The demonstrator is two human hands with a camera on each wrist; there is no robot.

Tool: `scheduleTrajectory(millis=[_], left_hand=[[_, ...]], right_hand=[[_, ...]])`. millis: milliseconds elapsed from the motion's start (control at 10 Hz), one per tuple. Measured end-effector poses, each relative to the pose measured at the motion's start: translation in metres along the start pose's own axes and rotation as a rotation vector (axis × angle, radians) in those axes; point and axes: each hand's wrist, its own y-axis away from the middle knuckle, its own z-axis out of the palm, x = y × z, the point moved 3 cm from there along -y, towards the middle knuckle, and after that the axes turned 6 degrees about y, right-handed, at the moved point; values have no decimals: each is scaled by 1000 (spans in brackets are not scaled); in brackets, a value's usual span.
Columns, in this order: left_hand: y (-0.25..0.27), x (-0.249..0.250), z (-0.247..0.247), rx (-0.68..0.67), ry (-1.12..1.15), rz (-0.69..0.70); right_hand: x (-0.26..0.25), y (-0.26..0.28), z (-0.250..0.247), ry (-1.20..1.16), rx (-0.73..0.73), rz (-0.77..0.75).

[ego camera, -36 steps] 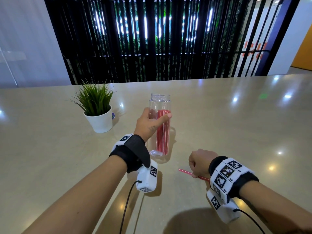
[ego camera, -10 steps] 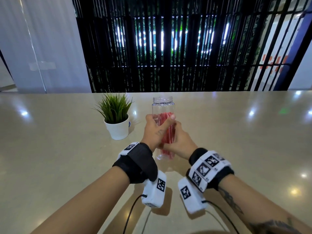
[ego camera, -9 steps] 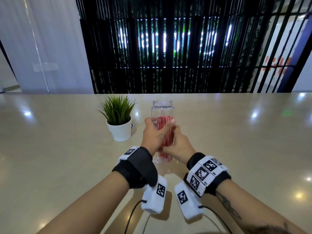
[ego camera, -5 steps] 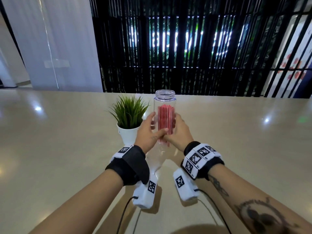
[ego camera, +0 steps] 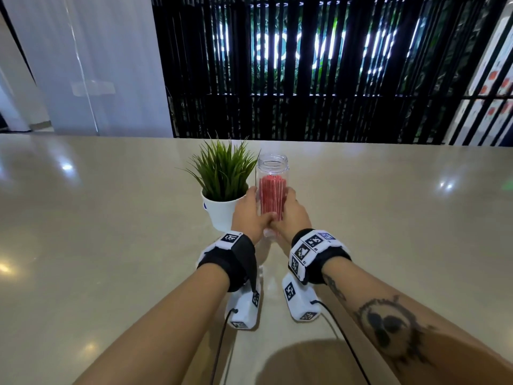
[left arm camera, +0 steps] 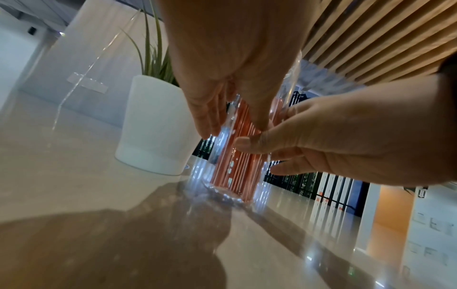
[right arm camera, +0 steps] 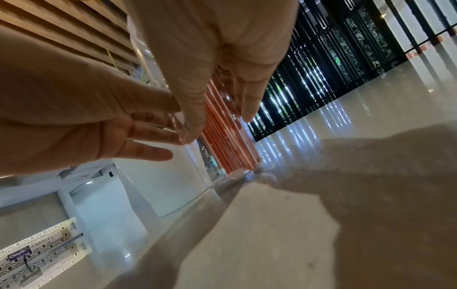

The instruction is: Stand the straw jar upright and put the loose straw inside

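I stand at a glossy beige table (ego camera: 83,245) that mirrors round ceiling lights as bright spots. Behind it runs a wall of black vertical slats (ego camera: 305,79), with white light and green leaves showing through the gaps. To my left hangs a pale frosted glass panel (ego camera: 91,65). Overhead, the wrist views show a ceiling of wooden slats (left arm camera: 371,39).

place: looks like a lobby or cafe counter
surface: long glossy beige counter (ego camera: 111,245)
backdrop: black slatted screen (ego camera: 305,79), lit sign behind
decor: potted plant (ego camera: 222,190), wood-slat ceiling (left arm camera: 371,39)
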Motion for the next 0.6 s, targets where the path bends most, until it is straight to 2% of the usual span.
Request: scheduleTrajectory(millis=[300, 500, 600], left_hand=[[-3, -20, 8, -4, -29, 7], [-1, -19, 10, -33, 40, 3], [1, -26, 7, -23, 39, -41]], right_hand=[[12, -3, 11, 27, -14, 19], [12, -3, 14, 6, -23, 39], [17, -2, 10, -42, -58, 57]])
